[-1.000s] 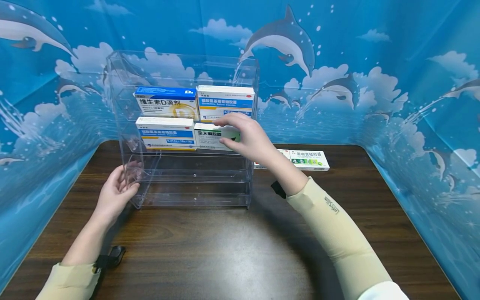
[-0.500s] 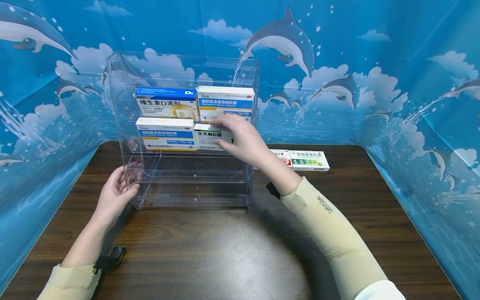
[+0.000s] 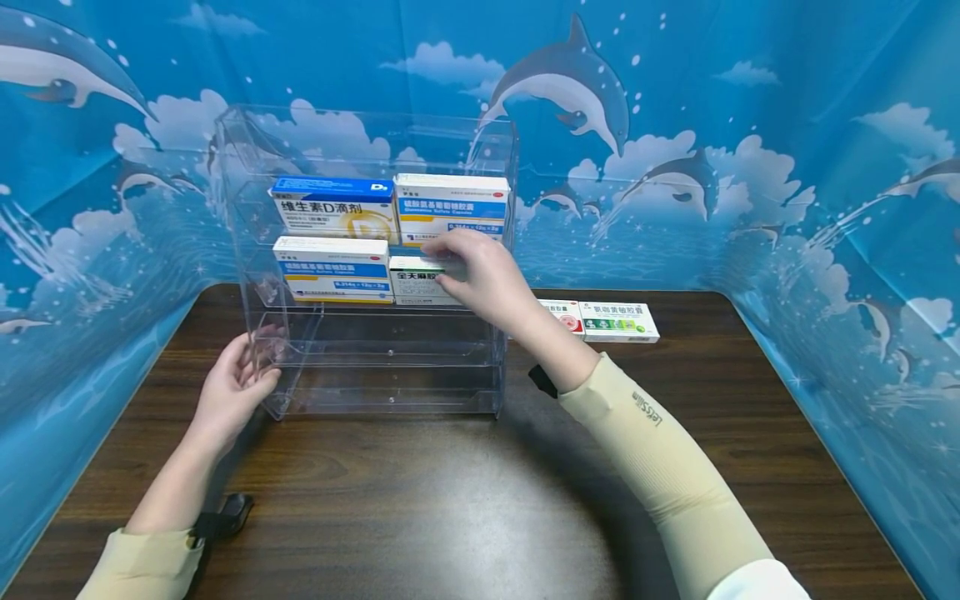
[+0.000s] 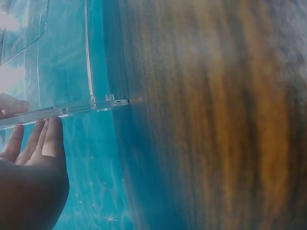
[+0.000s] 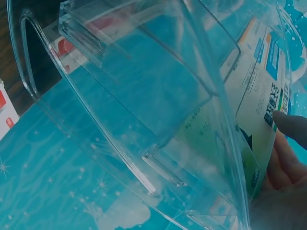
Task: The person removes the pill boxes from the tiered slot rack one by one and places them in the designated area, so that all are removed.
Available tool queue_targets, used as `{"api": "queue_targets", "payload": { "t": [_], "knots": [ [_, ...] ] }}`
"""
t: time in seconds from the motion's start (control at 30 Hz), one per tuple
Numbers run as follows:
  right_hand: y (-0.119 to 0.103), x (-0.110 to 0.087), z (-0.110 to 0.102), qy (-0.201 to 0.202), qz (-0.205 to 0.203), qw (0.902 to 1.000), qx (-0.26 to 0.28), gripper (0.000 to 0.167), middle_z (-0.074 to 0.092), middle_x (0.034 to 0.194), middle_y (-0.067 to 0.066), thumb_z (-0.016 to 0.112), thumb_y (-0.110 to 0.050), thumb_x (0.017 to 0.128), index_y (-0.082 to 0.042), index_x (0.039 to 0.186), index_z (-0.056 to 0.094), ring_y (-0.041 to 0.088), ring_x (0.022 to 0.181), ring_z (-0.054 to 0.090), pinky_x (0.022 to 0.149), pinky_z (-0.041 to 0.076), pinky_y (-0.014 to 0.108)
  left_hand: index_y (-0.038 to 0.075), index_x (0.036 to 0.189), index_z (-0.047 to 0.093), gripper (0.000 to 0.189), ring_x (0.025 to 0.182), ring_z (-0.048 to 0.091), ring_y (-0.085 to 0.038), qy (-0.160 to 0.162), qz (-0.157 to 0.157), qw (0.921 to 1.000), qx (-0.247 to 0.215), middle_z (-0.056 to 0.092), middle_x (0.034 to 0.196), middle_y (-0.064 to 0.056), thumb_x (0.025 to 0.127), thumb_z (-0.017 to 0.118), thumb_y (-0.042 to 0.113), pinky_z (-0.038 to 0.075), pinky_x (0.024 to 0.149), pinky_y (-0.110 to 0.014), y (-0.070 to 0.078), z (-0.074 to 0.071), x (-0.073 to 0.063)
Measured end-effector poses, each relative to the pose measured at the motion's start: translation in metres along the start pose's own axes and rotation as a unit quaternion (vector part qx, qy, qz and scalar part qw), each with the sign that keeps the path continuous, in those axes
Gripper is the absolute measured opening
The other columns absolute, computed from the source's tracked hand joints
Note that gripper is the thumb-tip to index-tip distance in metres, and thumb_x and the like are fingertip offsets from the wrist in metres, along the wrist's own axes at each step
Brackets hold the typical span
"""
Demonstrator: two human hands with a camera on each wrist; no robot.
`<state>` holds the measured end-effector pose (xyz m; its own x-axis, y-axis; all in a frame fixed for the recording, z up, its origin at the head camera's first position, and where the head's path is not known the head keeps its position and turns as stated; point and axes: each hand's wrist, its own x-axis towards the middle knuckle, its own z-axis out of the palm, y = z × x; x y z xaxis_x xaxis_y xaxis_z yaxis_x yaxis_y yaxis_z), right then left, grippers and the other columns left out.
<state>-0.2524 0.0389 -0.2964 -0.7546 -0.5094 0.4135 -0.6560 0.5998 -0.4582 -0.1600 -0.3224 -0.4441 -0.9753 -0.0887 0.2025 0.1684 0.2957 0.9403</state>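
A clear acrylic display rack [image 3: 390,355] stands on the table. My left hand [image 3: 228,387] holds its left side panel; in the left wrist view the fingers [image 4: 53,139] lie on one face and the thumb on the other. My right hand [image 3: 491,279] pinches a white-and-green medicine box [image 3: 414,287] at the right of the second tier. Seen from the right wrist, the thumb [image 5: 290,125] is at the box's printed front and the fingers are behind it. The hand covers the box's right part in the head view.
Left of that box is a white-and-blue medicine box [image 3: 333,279]. Above sit a vitamin D box [image 3: 337,217] and another white-and-blue box [image 3: 452,204]. Right of the rack, a green-white box [image 3: 619,323] and a red-white box [image 3: 564,315] lie on the dark wooden table [image 3: 420,500].
My right hand has shifted slightly left, and the white-and-green medicine box has sunk a little lower into its tier. The left hand keeps its hold on the rack.
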Motion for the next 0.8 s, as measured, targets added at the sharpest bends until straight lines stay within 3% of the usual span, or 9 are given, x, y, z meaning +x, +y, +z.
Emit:
{"api": "queue_targets", "payload": {
  "t": [0.2,0.43,0.53,0.67,0.8],
  "knots": [
    [0.0,0.002,-0.003,-0.018,-0.014,0.9995,-0.02,0.029,0.076,0.128,0.008,0.078,-0.007,0.096,-0.007,0.125,0.076,0.022,0.123,0.069,0.109,0.057,0.034,0.004,0.154,0.041,0.057,0.114,0.052,0.024,-0.002,-0.004,0.9995,0.031,0.052,0.125,0.035,0.101,0.059,-0.008,0.048,0.094,0.002,0.0,0.0,0.0],
    [0.002,0.005,-0.007,-0.033,-0.026,0.9991,-0.005,0.027,0.076,0.126,0.008,0.078,-0.007,0.096,-0.007,0.123,0.076,0.022,0.121,0.071,0.107,0.059,0.033,0.007,0.153,0.045,0.06,0.114,0.058,0.02,-0.006,0.009,0.9992,-0.038,0.058,0.125,0.033,0.098,0.056,-0.016,0.05,0.092,0.001,-0.001,0.001,0.0],
    [0.004,0.006,-0.009,-0.03,-0.038,0.9988,-0.005,0.027,0.076,0.125,0.008,0.078,-0.006,0.096,-0.008,0.123,0.077,0.022,0.119,0.071,0.105,0.06,0.032,0.005,0.154,0.043,0.06,0.114,0.057,0.021,-0.003,0.005,0.9998,-0.021,0.057,0.128,0.031,0.099,0.057,-0.014,0.05,0.093,0.001,-0.001,0.001,-0.001],
    [0.003,0.007,-0.015,-0.012,-0.065,0.9978,-0.001,0.028,0.077,0.124,0.009,0.079,-0.005,0.095,-0.007,0.123,0.077,0.022,0.117,0.071,0.103,0.06,0.033,0.0,0.157,0.038,0.059,0.116,0.051,0.024,0.0,-0.008,0.9992,0.04,0.058,0.142,0.014,0.102,0.059,-0.008,0.048,0.096,0.002,-0.001,0.001,0.0],
    [-0.001,0.008,-0.024,0.007,-0.086,0.9962,0.007,0.029,0.076,0.125,0.01,0.078,-0.004,0.095,-0.006,0.124,0.076,0.022,0.116,0.07,0.103,0.06,0.033,-0.003,0.158,0.035,0.06,0.117,0.05,0.024,-0.001,-0.011,0.9985,0.054,0.055,0.152,-0.003,0.102,0.058,-0.006,0.047,0.097,0.002,0.0,0.0,0.0]
  ]
}}
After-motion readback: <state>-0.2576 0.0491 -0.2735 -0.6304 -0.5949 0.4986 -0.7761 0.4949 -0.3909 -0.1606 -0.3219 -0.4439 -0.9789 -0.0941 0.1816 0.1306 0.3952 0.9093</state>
